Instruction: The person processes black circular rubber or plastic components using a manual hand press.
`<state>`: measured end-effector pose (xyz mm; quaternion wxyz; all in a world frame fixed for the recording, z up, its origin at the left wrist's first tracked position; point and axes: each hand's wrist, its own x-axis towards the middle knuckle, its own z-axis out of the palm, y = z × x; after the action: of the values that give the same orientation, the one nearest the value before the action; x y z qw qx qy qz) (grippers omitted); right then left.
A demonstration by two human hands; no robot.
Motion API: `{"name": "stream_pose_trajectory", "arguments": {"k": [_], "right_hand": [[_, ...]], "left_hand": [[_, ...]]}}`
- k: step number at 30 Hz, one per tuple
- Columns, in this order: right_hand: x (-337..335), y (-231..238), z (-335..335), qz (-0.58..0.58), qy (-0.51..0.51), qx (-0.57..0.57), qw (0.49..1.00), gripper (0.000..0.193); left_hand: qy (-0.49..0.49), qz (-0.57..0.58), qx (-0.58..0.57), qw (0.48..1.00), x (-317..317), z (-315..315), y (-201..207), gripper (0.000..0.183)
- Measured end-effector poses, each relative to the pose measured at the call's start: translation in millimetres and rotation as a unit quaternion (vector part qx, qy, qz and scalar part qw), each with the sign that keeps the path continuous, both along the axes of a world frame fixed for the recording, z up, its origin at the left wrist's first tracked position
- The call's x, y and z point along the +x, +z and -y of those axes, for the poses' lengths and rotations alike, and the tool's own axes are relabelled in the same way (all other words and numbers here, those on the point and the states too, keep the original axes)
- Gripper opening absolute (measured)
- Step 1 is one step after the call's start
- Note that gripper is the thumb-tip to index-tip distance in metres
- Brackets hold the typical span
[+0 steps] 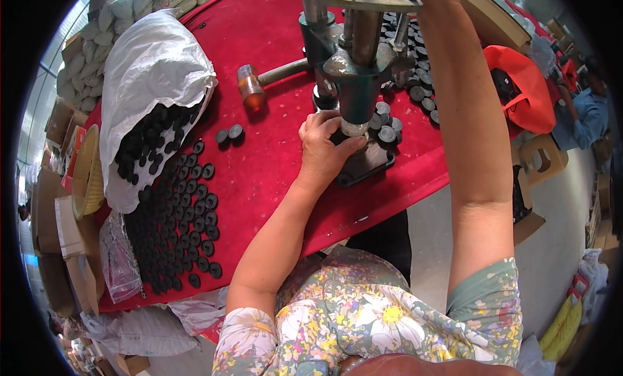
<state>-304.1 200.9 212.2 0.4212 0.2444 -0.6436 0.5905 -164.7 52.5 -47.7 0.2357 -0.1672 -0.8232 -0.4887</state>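
Observation:
A green and steel hand press (363, 90) stands on the red-covered table, its ram lowered close to its dark base plate (370, 168). Under the ram, my left hand (324, 142) is closed with thumb and fingers around a small black piece (338, 136), mostly hidden by the fingers. My right arm stretches past the press to the top edge, and its hand is out of the picture. Black round caps with grey faces (387, 133) lie beside the ram, and more spread behind the press. Two similar caps (230, 134) sit left of my left hand.
A mallet (252, 89) with an amber head lies left of the press. From a white sack (156, 58), black caps (152, 139) spill out, with rows of black caps (188, 227) on the cloth below. A red bag (529, 97) and cardboard boxes (496, 16) are at right.

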Motion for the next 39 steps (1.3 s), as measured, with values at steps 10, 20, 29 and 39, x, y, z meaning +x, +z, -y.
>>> {"name": "stream_pose_trajectory", "arguments": {"k": [10, 20, 29, 39], "right_hand": [[110, -29, -32, -0.097, 0.076, -0.149, 0.981, 0.028], [165, -101, -77, -0.147, 0.208, -0.04, 0.966, 0.04], [148, -71, -80, -0.151, 0.229, -0.031, 0.961, 0.037], [146, -68, -53, -0.133, 0.084, -0.14, 0.978, 0.039]], "left_hand": [[-0.023, 0.023, -0.031, 0.999, 1, 9, 5, 0.045], [-0.02, 0.099, 0.026, 0.995, 3, 3, 16, 0.051], [-0.03, 0.124, 0.02, 0.992, 1, 3, 13, 0.052], [-0.038, 0.063, -0.001, 0.997, 1, 25, 25, 0.05]]}}
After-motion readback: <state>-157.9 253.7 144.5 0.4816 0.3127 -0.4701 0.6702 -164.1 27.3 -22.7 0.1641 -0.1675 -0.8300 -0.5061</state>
